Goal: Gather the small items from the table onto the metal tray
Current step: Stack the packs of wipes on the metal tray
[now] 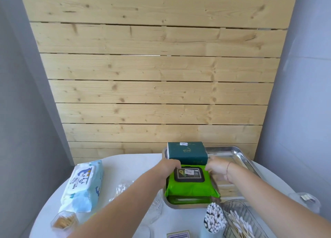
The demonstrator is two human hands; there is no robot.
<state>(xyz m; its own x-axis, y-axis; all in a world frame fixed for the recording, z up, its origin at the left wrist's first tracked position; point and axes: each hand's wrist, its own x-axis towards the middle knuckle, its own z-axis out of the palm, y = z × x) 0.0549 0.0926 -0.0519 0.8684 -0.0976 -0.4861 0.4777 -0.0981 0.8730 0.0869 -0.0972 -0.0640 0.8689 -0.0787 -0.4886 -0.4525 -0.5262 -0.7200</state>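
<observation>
Both of our arms reach forward to the green pack of wipes point(189, 186), which lies flat on the metal tray point(238, 153), at its near left end. Our left hand point(171, 166) has its fingers curled over the far left corner of the pack, gripping it beside the black lid. Our right hand point(215, 167) is at the far right corner; it is blurred, so we cannot tell whether its fingers grip the pack or only touch it. Just beyond both sets of fingertips a dark green box point(187, 152) stands on the tray, right behind the pack. Well to the left of our left fingers a blue pack of wipes point(84, 182) lies on the white table point(136, 160), with a jar of toothpicks point(62, 221) at its near end. Nearer to us than our right fingers, off the tray, stand a cup of cotton swabs point(214, 220) and a clear box point(240, 221) holding more swabs.
</observation>
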